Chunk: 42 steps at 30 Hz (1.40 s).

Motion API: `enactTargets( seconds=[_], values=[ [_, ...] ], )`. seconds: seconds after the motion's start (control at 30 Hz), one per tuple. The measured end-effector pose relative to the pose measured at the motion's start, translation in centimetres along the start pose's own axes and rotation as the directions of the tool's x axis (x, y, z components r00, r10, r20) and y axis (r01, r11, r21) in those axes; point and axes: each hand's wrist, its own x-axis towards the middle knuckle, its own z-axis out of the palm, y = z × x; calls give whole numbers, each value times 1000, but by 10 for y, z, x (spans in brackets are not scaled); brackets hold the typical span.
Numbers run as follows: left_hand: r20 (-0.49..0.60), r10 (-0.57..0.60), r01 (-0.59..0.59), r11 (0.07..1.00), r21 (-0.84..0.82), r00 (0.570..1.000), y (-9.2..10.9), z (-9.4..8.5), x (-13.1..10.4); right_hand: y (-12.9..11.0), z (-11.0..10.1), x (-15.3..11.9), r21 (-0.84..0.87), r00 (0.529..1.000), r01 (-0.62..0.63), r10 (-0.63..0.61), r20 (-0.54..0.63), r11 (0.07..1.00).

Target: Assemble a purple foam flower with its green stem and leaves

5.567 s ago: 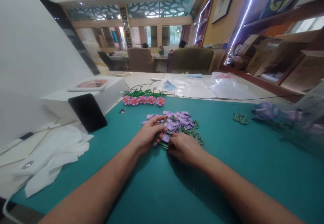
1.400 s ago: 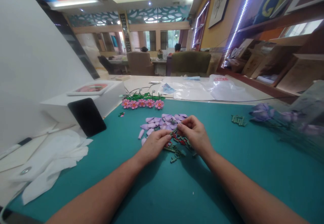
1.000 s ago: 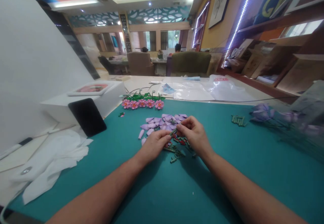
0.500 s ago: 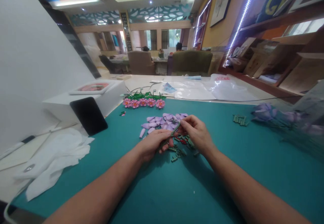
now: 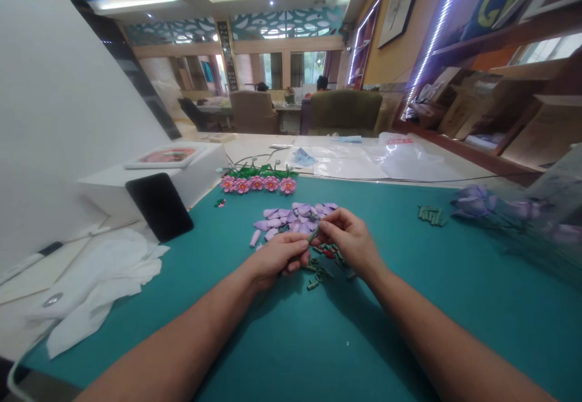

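Observation:
My left hand (image 5: 285,255) and my right hand (image 5: 348,235) meet over the middle of the green mat. Between their fingertips runs a thin green stem piece (image 5: 313,235), its lower end pinched by the left thumb and fingers, its upper end by the right. Just beyond lie lilac petal pieces (image 5: 284,215) in a loose heap. Under and between the hands are small dark green pieces (image 5: 321,270) and a few red pieces (image 5: 330,250), partly covered by my right hand.
Pink flowers (image 5: 257,185) with green leaves lie at the mat's far edge. A black phone (image 5: 160,207) leans against a white box at left, behind crumpled white tissue (image 5: 109,274). Green sticks (image 5: 431,215) and lilac flowers (image 5: 477,202) lie right. People sit in the background.
My right fingertips have come slightly down and closer to my left hand along the stem piece. My left fingers have curled in more. The loose pieces look unmoved.

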Motion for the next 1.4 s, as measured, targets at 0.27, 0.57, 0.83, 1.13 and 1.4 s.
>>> enactTargets(
  seconds=[0.27,0.57,0.83,1.13,1.4],
  values=[
    [-13,-42,41,997,-69,999,3,0,-1,3,-4,5,-79,998,27,-23,60,996],
    [-35,-29,29,999,-16,999,6,0,-1,8,-7,7,-150,992,31,-12,125,988],
    [-66,11,-7,997,71,998,3,-7,1,3,-12,8,-211,974,3,45,223,977],
    [-104,114,-86,966,243,988,7,-12,0,21,-10,3,-787,928,334,-36,371,519],
    [-101,145,-110,950,292,984,4,-11,2,33,-9,0,-798,843,530,-70,534,286]
  ],
)
